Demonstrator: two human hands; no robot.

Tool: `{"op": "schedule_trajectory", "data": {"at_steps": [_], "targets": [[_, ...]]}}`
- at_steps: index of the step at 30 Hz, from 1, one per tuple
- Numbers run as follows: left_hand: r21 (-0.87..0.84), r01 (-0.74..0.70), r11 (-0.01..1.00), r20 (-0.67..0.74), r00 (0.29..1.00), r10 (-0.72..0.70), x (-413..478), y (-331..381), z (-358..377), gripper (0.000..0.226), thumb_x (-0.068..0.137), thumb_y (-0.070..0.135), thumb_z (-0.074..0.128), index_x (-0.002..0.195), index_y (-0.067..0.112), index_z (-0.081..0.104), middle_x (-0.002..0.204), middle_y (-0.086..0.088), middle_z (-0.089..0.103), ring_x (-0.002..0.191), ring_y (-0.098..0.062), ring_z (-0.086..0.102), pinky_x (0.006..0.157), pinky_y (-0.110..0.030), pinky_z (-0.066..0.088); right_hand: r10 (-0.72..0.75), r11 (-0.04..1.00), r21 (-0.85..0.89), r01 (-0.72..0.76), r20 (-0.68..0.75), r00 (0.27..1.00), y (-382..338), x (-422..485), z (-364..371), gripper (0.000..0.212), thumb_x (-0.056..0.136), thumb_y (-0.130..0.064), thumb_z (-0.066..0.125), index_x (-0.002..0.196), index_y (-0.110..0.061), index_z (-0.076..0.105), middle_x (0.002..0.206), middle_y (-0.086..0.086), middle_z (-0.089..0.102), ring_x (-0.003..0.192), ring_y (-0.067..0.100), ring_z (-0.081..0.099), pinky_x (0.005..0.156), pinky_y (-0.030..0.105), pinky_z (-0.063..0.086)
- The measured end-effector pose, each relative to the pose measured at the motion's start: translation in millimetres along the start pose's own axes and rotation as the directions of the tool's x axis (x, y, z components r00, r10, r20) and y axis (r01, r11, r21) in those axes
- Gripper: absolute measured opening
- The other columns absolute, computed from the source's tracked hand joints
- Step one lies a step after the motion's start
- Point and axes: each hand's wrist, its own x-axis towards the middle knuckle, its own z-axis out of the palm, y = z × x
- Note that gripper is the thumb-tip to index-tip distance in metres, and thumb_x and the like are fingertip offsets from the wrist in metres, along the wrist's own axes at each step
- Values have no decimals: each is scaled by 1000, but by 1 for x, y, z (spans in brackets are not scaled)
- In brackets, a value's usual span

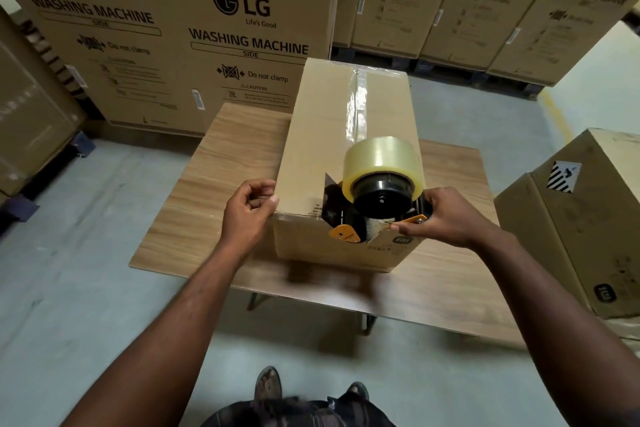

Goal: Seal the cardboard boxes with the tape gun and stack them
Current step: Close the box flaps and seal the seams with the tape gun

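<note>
— How do the arms lie?
— Both are bare and stretch forward, the left forearm [194, 305] and the right forearm [554, 288] angling in towards each other, wrists about level.
— And the left grip [250, 213]?
— Fingers curled into the palm, thumb tip against the near left corner of the box [325, 135]. Whether it pinches the edge or only presses, I cannot tell.
— The right grip [450, 215]?
— Wrapped round the handle of the tape gun [377, 198], back of the hand up, thumb stretched leftwards along its near side.
</note>
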Motion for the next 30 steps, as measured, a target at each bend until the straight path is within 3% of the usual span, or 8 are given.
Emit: {"op": "schedule_trajectory", "data": {"at_steps": [3,6,9,12,16,19,24,30], "targets": [[272,-165,948,-22,984,177,-8,12,8,26,90,2,67,101,25,70,102,7,68,84,2,60,78,-21,50,-5,999,36,5,7,1000,16,-6,-5,37,71,-44,91,60,-28,60,52,-18,60,51,-1,53,48,17,32],[571,-450,686,171,883,437,-22,23,23,37,85,-7,61,105,21,74,108,4,69,101,-11,58,90,-27,48,-8,999,45,7,19,1000,25,-4,-3,36,67,-59,89,70,-28,70,66,-11,71,63,6,65,57,32,48],[588,-562,582,450,825,341,-46,23,50,51,89,2,63,138,14,59,140,-3,59,131,-14,47,121,-28,25,-22,999,46,20,49,999,31,-2,-2,55,61,-77,79,82,-26,75,75,-6,75,75,12,71,68,44,58],[594,-599,538,537,793,290,-55,7,56,67,91,20,63,154,18,40,159,4,32,148,0,14,123,-22,-3,-36,998,54,34,38,999,31,-3,-3,51,64,-74,81,83,-27,75,72,-13,73,71,4,68,66,38,55],[586,-616,526,553,779,297,-47,-3,48,60,89,36,47,144,15,54,160,1,33,148,5,11,125,-31,9,-28,998,64,26,36,999,33,-7,-6,41,67,-65,85,76,-28,70,62,-17,67,61,-1,61,55,25,42],[586,-618,524,545,779,310,-48,-5,50,60,94,43,46,151,21,46,161,12,28,151,0,15,124,-36,11,-21,997,79,19,24,999,47,-17,-17,41,68,-63,86,80,-26,72,64,-21,67,62,-4,61,55,20,40],[565,-611,554,514,786,344,-49,-6,52,60,94,46,50,150,24,46,158,13,35,150,1,21,123,-33,14,-22,982,187,26,-21,1000,84,-51,-49,41,80,-22,87,62,-31,51,45,-32,52,52,-14,54,49,10,36],[695,-562,448,422,824,378,-62,-2,73,63,96,49,42,147,12,50,157,1,39,148,-11,29,123,-46,21,-15,969,244,20,-23,1000,114,-53,-46,19,79,-29,89,78,-31,70,68,-27,69,67,-9,64,58,9,42]]}}
